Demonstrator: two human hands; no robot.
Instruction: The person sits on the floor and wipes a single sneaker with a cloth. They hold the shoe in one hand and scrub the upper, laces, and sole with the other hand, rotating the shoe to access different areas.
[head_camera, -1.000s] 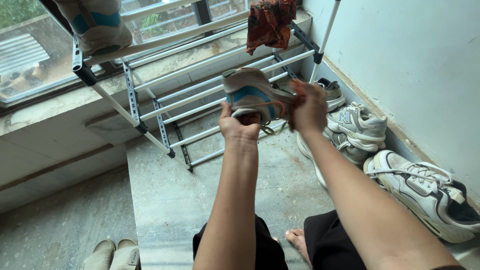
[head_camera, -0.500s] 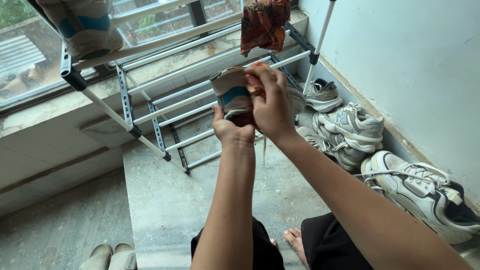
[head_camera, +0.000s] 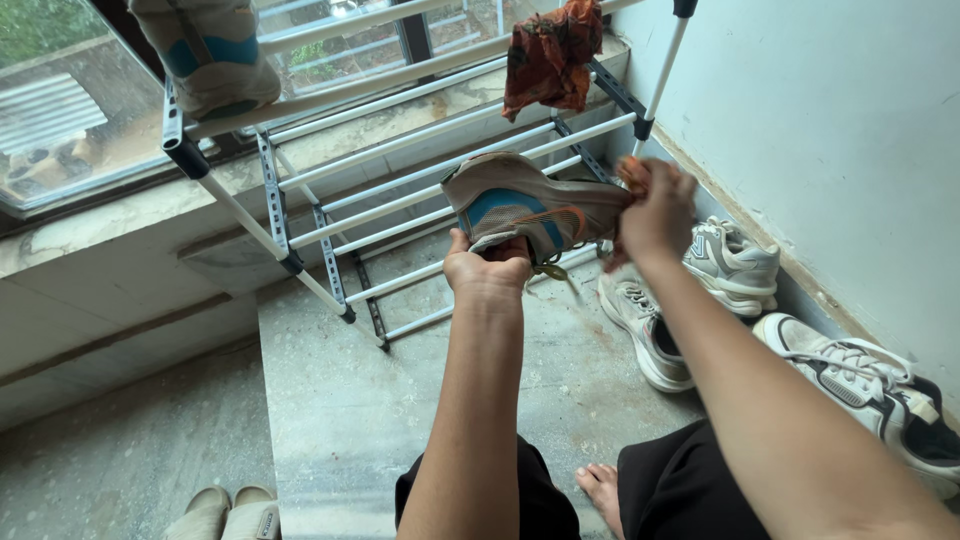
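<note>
Two hands work one grey mesh running shoe with blue side panel (head_camera: 525, 205), held above the white metal drying rack (head_camera: 400, 210): our left hand (head_camera: 487, 270) clasps its underside, our right hand (head_camera: 655, 210) closes on its heel; we judge it light, flexible.

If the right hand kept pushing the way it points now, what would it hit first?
The right hand points left, into the toe of the grey and blue shoe that the left hand holds from below. It already seems to touch it with an orange cloth, so the shoe comes first.
</note>
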